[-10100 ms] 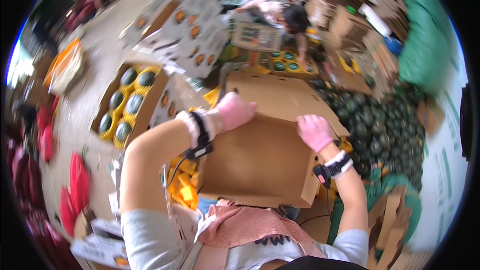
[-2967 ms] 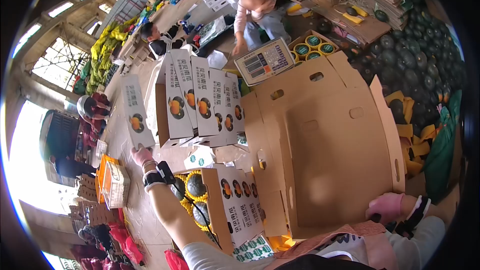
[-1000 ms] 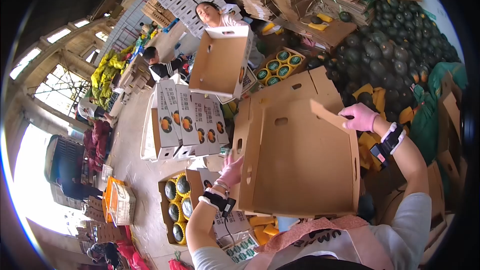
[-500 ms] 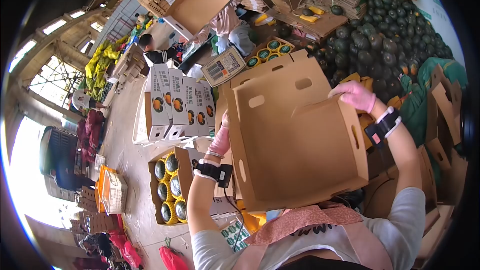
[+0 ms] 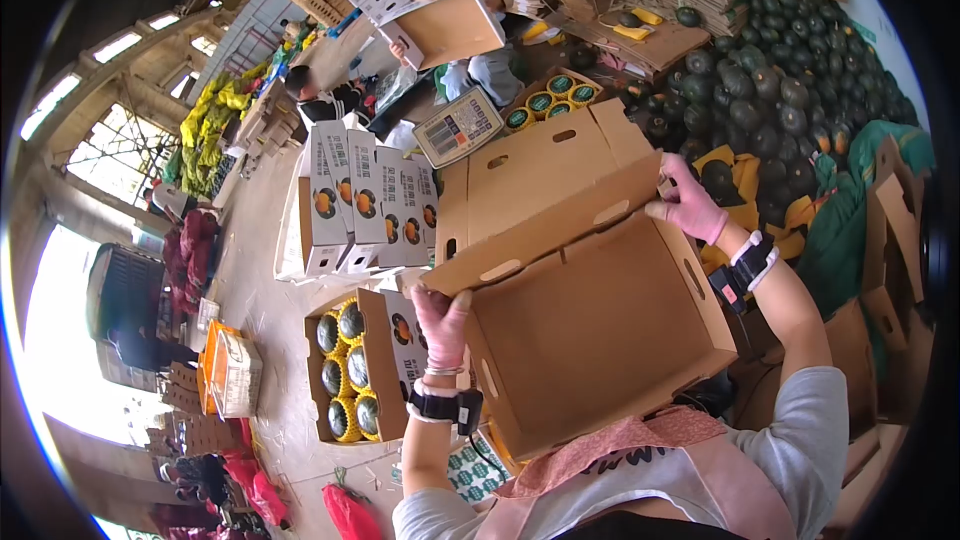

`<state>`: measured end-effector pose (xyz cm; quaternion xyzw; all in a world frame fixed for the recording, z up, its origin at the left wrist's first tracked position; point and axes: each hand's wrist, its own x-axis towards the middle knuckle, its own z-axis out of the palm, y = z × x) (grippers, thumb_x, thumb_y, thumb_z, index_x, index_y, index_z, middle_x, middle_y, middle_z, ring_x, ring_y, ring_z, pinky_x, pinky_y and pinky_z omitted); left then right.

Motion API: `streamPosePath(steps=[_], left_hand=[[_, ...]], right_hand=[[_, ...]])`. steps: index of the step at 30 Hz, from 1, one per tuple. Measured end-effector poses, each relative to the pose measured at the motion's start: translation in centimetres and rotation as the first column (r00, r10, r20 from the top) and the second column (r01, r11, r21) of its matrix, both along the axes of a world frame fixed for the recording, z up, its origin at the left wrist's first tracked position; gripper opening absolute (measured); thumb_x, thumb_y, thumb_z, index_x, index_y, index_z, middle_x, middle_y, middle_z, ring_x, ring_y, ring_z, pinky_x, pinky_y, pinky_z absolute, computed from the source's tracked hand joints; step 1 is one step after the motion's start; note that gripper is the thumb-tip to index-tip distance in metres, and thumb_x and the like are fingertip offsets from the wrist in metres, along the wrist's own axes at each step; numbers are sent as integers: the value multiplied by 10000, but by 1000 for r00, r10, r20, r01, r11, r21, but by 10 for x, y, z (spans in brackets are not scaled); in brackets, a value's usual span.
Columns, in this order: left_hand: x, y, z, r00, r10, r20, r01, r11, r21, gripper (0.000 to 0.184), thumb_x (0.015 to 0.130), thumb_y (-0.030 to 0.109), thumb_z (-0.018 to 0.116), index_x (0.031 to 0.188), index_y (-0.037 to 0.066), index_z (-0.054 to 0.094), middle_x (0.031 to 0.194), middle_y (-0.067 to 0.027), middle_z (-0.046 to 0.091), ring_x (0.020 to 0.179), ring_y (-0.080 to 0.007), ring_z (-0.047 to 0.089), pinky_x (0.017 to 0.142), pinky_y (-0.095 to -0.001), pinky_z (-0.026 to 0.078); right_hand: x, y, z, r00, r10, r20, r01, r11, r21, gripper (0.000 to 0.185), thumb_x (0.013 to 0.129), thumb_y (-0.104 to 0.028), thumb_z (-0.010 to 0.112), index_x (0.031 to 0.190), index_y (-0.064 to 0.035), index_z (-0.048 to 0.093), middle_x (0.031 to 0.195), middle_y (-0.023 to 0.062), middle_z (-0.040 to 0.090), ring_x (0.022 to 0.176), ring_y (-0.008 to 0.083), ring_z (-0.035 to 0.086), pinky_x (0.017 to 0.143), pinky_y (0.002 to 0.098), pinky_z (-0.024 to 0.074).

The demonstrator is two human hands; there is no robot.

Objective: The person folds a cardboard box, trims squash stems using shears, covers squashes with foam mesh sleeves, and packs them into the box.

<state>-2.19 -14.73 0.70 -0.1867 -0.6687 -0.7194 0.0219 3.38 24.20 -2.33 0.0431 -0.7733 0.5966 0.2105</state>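
Note:
A brown cardboard box tray [image 5: 590, 340] is tilted toward me, its inside bare. My left hand [image 5: 443, 328], in a pink glove, grips its far left corner with the thumb over the rim. My right hand [image 5: 692, 205], gloved in pink too, pinches the far right corner. Between the hands runs the box's far wall [image 5: 560, 235], with handle slots along it. Just beyond lies another cardboard piece [image 5: 545, 165] with oval slots; I cannot tell whether it is a separate box.
A digital scale [image 5: 458, 128] stands beyond, near a box of pumpkins with green labels [image 5: 548, 102]. White printed boxes [image 5: 365, 200] and a box of netted pumpkins [image 5: 345, 370] are at left. A pumpkin pile [image 5: 770, 90] fills the right. Another person holds a box [image 5: 450, 25].
My left hand has shifted from the box's left side to its far left corner. The far wall now stands out between my hands. The other person's box has moved right, uncovering their head.

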Motion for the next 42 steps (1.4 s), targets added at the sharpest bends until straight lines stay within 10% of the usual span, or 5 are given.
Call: streamPosePath(steps=[19,27,33,40,42], left_hand=[[-42,66,5,891,-424,161,-5,-365,-931,448,782,310,638,1086,85,397,815,-151,646,790,-338,649,678,-439,508],[-74,-16,-16,850,-113,515,268,934,-237,461,838,199,616,1264,91,476,1164,-111,510,875,-218,587,758,-320,493],[-56,-159,-87,935,-293,200,205,-16,-979,406,877,207,574,1249,63,503,1065,-153,628,930,-264,614,851,-386,481],[0,-113,-55,765,43,642,218,921,-322,593,865,83,561,1402,11,320,1332,-131,455,1127,-216,514,933,-300,446],[15,-100,-43,766,44,641,174,946,-273,656,860,75,558,1439,37,254,1393,-139,382,1162,-189,483,951,-285,431]], right_hand=[[-42,-61,10,943,-12,332,-330,65,942,212,747,-221,635,894,-71,615,858,98,660,808,270,661,670,390,515],[-35,-35,-2,951,97,294,-310,291,905,221,765,-254,644,927,-104,636,830,93,665,800,295,653,661,406,514],[27,38,-37,947,-181,264,-39,753,656,298,735,-298,663,956,-102,628,823,111,639,813,343,610,714,416,486],[138,145,1,344,-933,-108,738,339,-583,138,786,-59,635,745,-139,531,721,-57,458,715,91,501,626,278,449],[203,167,19,8,-996,-87,925,-26,380,63,789,-46,601,749,-86,576,668,-24,524,628,101,499,597,272,456]])
